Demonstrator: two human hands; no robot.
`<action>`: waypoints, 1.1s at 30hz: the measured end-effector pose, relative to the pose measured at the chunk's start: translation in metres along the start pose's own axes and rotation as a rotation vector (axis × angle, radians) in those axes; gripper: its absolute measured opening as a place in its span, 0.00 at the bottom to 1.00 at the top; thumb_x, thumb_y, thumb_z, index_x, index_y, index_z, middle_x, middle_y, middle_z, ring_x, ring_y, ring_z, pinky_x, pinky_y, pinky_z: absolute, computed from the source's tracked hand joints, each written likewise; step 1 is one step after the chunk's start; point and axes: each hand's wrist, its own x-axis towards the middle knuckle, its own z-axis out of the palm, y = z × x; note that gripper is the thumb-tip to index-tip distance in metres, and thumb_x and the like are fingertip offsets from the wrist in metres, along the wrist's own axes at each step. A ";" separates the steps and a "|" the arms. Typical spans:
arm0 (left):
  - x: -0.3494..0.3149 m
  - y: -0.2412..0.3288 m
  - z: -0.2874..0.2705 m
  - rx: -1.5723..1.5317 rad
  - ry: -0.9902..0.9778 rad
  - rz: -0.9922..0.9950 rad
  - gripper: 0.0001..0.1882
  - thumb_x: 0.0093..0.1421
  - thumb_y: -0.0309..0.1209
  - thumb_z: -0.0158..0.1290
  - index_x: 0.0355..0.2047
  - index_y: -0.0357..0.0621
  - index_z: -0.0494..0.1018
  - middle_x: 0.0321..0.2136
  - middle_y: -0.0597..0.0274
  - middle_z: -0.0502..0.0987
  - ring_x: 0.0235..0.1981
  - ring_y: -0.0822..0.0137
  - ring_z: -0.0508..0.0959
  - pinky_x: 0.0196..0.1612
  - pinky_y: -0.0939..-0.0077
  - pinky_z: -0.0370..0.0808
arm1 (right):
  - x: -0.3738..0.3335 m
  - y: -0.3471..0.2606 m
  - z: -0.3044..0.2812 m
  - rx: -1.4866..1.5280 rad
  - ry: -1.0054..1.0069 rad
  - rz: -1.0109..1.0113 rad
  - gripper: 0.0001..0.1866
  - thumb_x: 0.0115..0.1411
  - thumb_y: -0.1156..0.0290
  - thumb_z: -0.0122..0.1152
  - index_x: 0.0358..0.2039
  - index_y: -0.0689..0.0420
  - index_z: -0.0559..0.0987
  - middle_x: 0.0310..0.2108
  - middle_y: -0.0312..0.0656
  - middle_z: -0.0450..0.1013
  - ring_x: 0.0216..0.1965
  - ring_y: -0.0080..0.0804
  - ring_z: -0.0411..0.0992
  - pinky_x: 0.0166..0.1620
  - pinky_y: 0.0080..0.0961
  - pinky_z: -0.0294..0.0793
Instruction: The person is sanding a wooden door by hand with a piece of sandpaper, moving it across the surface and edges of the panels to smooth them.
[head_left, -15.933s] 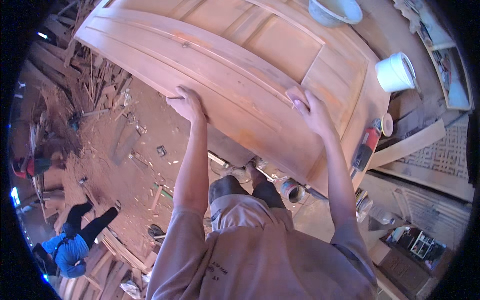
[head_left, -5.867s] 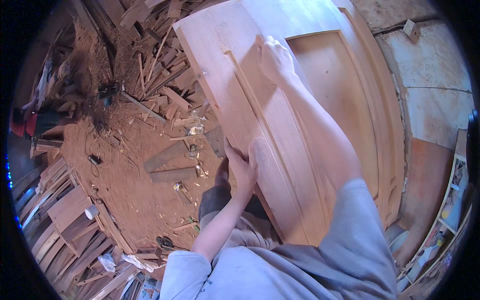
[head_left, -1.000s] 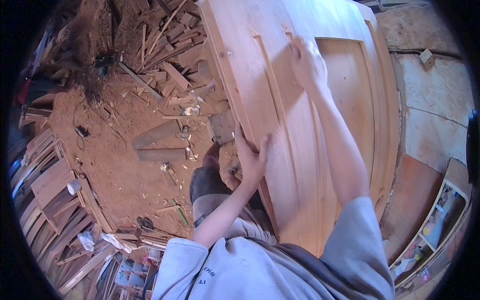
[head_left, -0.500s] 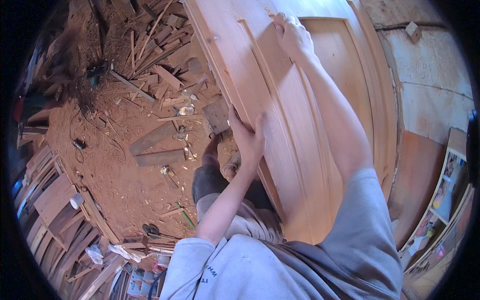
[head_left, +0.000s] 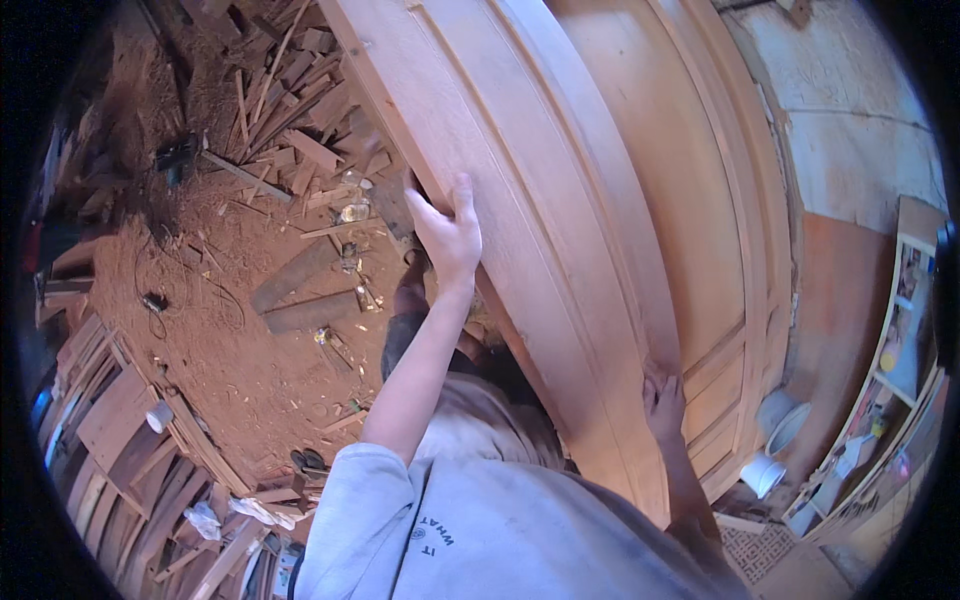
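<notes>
A large pale-brown panelled wooden door (head_left: 540, 230) slants across the middle and right, with long grooves and recessed panels. My left hand (head_left: 447, 230) is closed around its left edge, the thumb lying on the face and the fingers partly hidden past the edge. Lower down on the right, my right hand (head_left: 663, 405) has its bent fingers against the long wooden edge beside the recessed panel. Its fingertips are only partly visible.
Wood offcuts (head_left: 315, 150) lie heaped on the brown dirt floor (head_left: 200, 330). Stacked boards (head_left: 115, 420) fill the lower left. A white bucket (head_left: 763, 476) stands right of the door, near a shelf (head_left: 895, 340) of small items. Two loose boards (head_left: 312, 312) lie on the floor.
My right hand has come down from the upper part of the door to its lower right. My left hand appears farther left in view, still on the left edge. The view has shifted.
</notes>
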 end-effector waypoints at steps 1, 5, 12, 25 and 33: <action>0.002 0.004 -0.001 0.019 0.001 0.000 0.35 0.68 0.39 0.57 0.64 0.28 0.56 0.59 0.38 0.69 0.58 0.53 0.73 0.61 0.61 0.69 | 0.004 -0.001 0.001 0.050 -0.044 0.042 0.22 0.64 0.60 0.64 0.41 0.69 0.71 0.32 0.63 0.71 0.34 0.64 0.72 0.37 0.54 0.71; -0.002 0.008 0.000 0.049 -0.014 -0.035 0.35 0.68 0.39 0.56 0.65 0.29 0.55 0.62 0.38 0.65 0.62 0.52 0.68 0.64 0.59 0.65 | 0.093 -0.047 0.006 0.092 -0.071 0.121 0.20 0.64 0.61 0.63 0.40 0.68 0.71 0.32 0.62 0.70 0.35 0.62 0.72 0.38 0.53 0.71; 0.002 0.014 -0.006 0.089 -0.050 -0.098 0.41 0.66 0.40 0.57 0.67 0.28 0.50 0.63 0.32 0.63 0.64 0.44 0.67 0.64 0.56 0.65 | 0.394 -0.210 -0.017 0.214 0.148 -0.177 0.09 0.67 0.67 0.55 0.46 0.50 0.77 0.36 0.50 0.73 0.39 0.51 0.75 0.41 0.48 0.75; 0.012 0.025 -0.013 -0.004 -0.190 -0.179 0.40 0.65 0.30 0.56 0.69 0.28 0.46 0.66 0.39 0.57 0.67 0.50 0.61 0.69 0.61 0.56 | 0.581 -0.303 -0.028 0.210 0.141 -0.076 0.15 0.68 0.61 0.53 0.40 0.63 0.72 0.39 0.57 0.77 0.42 0.59 0.76 0.46 0.47 0.75; 0.079 0.093 -0.050 0.147 -0.524 0.183 0.27 0.70 0.39 0.50 0.61 0.30 0.64 0.58 0.38 0.69 0.63 0.48 0.68 0.67 0.57 0.62 | 0.409 -0.324 -0.043 0.968 0.212 0.255 0.14 0.63 0.72 0.57 0.48 0.63 0.74 0.36 0.54 0.78 0.41 0.40 0.79 0.44 0.37 0.77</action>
